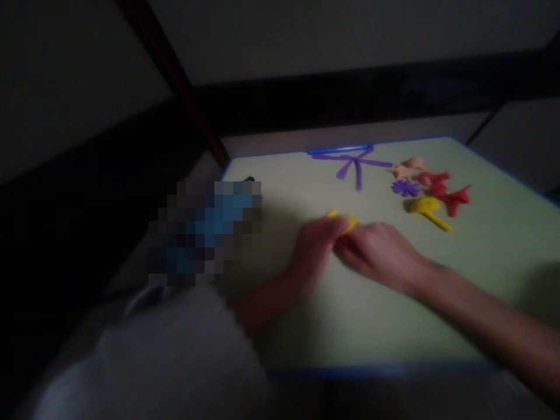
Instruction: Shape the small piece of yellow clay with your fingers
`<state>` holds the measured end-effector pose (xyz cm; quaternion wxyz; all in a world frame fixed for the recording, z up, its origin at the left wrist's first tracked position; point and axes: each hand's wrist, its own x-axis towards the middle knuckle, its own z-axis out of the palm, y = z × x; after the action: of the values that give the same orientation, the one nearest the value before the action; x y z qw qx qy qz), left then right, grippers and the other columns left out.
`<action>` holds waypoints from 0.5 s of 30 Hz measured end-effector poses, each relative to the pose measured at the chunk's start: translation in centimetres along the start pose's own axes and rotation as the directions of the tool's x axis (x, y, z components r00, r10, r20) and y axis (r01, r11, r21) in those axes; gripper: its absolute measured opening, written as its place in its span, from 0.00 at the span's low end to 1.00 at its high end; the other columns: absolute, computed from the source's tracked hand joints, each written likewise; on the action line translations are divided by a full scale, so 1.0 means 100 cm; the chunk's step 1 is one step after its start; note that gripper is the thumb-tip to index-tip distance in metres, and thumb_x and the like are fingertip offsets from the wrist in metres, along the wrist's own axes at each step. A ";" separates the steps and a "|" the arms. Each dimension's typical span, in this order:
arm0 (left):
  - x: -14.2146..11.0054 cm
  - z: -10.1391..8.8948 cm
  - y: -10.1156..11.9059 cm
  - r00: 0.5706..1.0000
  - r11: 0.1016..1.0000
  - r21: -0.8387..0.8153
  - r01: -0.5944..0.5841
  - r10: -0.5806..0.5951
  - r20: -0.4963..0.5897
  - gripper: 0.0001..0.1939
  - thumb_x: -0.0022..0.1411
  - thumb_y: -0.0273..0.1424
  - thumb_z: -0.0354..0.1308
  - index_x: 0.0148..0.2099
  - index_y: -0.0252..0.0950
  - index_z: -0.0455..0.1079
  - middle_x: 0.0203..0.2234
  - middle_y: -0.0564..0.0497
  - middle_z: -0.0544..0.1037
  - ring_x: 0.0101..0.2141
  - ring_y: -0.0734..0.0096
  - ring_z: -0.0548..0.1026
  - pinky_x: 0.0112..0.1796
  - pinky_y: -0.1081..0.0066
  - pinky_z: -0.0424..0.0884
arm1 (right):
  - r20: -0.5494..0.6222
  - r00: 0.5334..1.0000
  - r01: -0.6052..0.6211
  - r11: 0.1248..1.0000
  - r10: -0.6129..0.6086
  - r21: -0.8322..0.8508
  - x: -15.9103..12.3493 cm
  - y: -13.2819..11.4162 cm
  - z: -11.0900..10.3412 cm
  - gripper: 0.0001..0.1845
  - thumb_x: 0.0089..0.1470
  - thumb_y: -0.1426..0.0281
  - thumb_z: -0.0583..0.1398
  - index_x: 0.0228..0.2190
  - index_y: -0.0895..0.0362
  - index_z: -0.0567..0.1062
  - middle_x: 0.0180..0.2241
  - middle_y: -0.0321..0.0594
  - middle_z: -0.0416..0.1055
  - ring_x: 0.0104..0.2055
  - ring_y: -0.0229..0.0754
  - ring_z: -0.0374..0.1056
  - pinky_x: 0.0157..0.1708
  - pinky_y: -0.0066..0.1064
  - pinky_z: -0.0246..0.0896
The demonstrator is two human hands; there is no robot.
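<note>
My left hand point(312, 248) and my right hand point(378, 251) meet over the middle of the table. Between their closed fingers is a piece of yellow modelling clay point(351, 221), pinched by both. A bit of it sticks out past the fingertips; the rest is hidden, so its full shape cannot be told. Right of my hands lies a yellow clay piece point(425, 205) with a rounded top and a thin stem. Beyond it sits a purple clay flower point(406, 188). Red clay shapes point(455, 198) and peach clay shapes point(405, 171) are grouped close by.
Purple clay strips point(359, 175) spread from one point near the far edge, beside a blue stick-like object point(339, 150). The pale table point(385, 326) has a blue rim. At left, a pixelated blue area point(219, 221) hides what is there. The room is dark.
</note>
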<state>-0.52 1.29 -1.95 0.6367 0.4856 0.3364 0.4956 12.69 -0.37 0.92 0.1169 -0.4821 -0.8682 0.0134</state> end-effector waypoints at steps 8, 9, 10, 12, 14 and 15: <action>0.001 0.001 0.002 0.999 0.999 0.036 -0.010 0.011 -0.045 0.13 0.45 0.38 0.63 0.30 0.34 0.71 0.24 0.53 0.73 0.28 0.75 0.70 0.33 0.73 0.67 | 0.002 1.000 0.022 1.000 -0.022 0.004 0.000 -0.002 -0.006 0.12 0.53 0.70 0.49 0.27 0.59 0.70 0.20 0.38 0.66 0.18 0.33 0.51 0.20 0.29 0.39; 0.001 0.001 0.002 0.998 1.000 0.025 -0.003 0.005 -0.056 0.13 0.44 0.37 0.64 0.30 0.34 0.71 0.24 0.53 0.74 0.28 0.75 0.70 0.32 0.73 0.67 | 0.003 1.000 0.024 1.000 -0.024 0.003 0.000 -0.001 -0.006 0.12 0.53 0.70 0.48 0.27 0.59 0.70 0.20 0.38 0.66 0.18 0.33 0.51 0.20 0.29 0.39; 0.001 0.001 0.002 0.998 1.000 0.025 0.005 -0.003 -0.061 0.13 0.44 0.37 0.64 0.30 0.34 0.71 0.24 0.52 0.74 0.28 0.75 0.70 0.32 0.73 0.67 | 0.005 1.000 0.026 1.000 -0.026 0.002 0.000 -0.001 -0.006 0.12 0.53 0.70 0.48 0.27 0.59 0.70 0.20 0.38 0.66 0.18 0.33 0.51 0.20 0.29 0.39; 0.001 0.000 0.002 0.999 0.999 0.051 0.016 -0.014 -0.040 0.13 0.45 0.37 0.63 0.30 0.33 0.71 0.24 0.52 0.74 0.28 0.74 0.70 0.34 0.71 0.67 | 0.008 1.000 0.027 1.000 -0.028 0.002 0.000 0.000 -0.004 0.12 0.53 0.70 0.48 0.27 0.60 0.70 0.21 0.39 0.67 0.18 0.33 0.52 0.21 0.30 0.39; 0.000 0.000 0.002 1.000 0.997 0.077 0.005 -0.004 -0.011 0.12 0.48 0.37 0.61 0.31 0.33 0.71 0.25 0.51 0.73 0.29 0.73 0.70 0.36 0.70 0.67 | 0.007 1.000 0.021 1.000 -0.021 0.003 0.000 0.001 -0.002 0.12 0.53 0.70 0.49 0.29 0.60 0.70 0.22 0.39 0.67 0.18 0.33 0.53 0.21 0.30 0.40; 0.000 -0.001 0.002 1.000 0.996 0.084 -0.003 0.003 -0.003 0.12 0.49 0.38 0.60 0.32 0.33 0.71 0.25 0.51 0.73 0.30 0.73 0.70 0.37 0.69 0.67 | 0.003 1.000 0.015 1.000 -0.015 0.002 0.000 0.001 -0.001 0.11 0.53 0.70 0.49 0.30 0.60 0.70 0.22 0.39 0.68 0.18 0.33 0.53 0.21 0.30 0.40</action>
<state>-0.64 1.27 -1.78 0.6144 0.5116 0.3574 0.4827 12.77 -0.34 1.06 0.1161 -0.4753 -0.8720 0.0144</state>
